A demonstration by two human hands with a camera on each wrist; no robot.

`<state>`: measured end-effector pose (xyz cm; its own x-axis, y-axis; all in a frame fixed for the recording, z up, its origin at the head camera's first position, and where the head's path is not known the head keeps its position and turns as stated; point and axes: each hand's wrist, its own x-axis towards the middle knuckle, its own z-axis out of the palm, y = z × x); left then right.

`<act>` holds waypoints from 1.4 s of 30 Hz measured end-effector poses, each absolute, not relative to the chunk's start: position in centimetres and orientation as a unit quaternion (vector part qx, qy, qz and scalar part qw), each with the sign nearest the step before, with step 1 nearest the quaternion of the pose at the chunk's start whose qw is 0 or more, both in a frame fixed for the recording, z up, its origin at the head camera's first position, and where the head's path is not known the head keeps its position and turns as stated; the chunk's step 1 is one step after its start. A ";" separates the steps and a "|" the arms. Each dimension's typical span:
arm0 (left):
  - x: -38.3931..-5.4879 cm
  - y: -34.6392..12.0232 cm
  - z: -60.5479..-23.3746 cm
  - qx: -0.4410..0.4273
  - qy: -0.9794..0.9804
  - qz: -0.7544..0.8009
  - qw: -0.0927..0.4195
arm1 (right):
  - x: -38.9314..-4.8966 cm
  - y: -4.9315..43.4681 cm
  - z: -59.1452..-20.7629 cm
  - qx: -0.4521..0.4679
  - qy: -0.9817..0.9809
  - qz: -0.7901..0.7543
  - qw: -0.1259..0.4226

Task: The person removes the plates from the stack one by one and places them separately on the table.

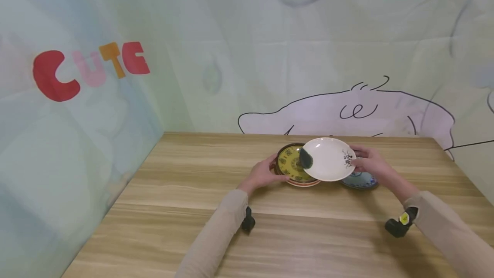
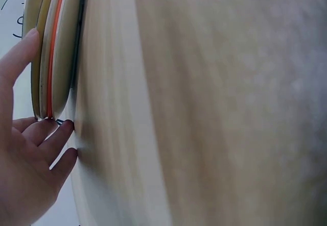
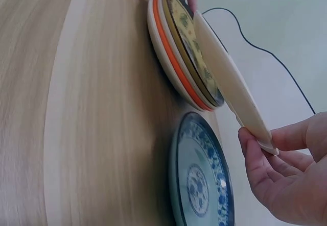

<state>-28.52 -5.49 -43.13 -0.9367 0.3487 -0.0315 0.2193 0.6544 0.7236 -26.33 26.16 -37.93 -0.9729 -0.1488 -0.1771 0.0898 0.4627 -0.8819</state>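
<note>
My right hand (image 1: 368, 162) pinches the right rim of a white plate (image 1: 328, 160) with a dark green patch and a black floral print. This plate is tilted, its left edge over a stack topped by a yellow patterned plate (image 1: 289, 162). In the right wrist view the stack shows pale plates and an orange-rimmed plate (image 3: 171, 57) below the yellow one. My left hand (image 1: 263, 173) holds the stack's left side, thumb at the near rim and fingers round the side. Below the white plate, a blue-and-white plate (image 3: 199, 180) lies on the table, partly hidden in the head view.
The wooden table (image 1: 185, 205) reaches back to a printed cloth backdrop (image 1: 231, 55) along its far edge. Another cloth side (image 1: 96, 140) hangs at the left, with coloured letters. Each wrist wears a small black camera (image 1: 401, 224).
</note>
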 end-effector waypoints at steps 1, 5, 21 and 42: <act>-28.5 -5.5 -43.1 0.156 0.906 0.385 0.084 | -26.2 26.3 -37.8 -0.017 0.846 -0.520 0.115; -28.4 -5.5 -43.1 0.156 0.905 0.387 0.086 | -26.0 27.2 -37.6 -0.015 0.843 -0.527 0.110; -28.6 -5.7 -43.3 0.148 0.904 0.389 0.096 | -25.6 31.1 -37.6 -0.023 0.837 -0.541 0.081; -28.5 -5.6 -43.5 0.148 0.899 0.401 0.092 | -24.6 35.1 -38.0 -0.017 0.850 -0.525 0.049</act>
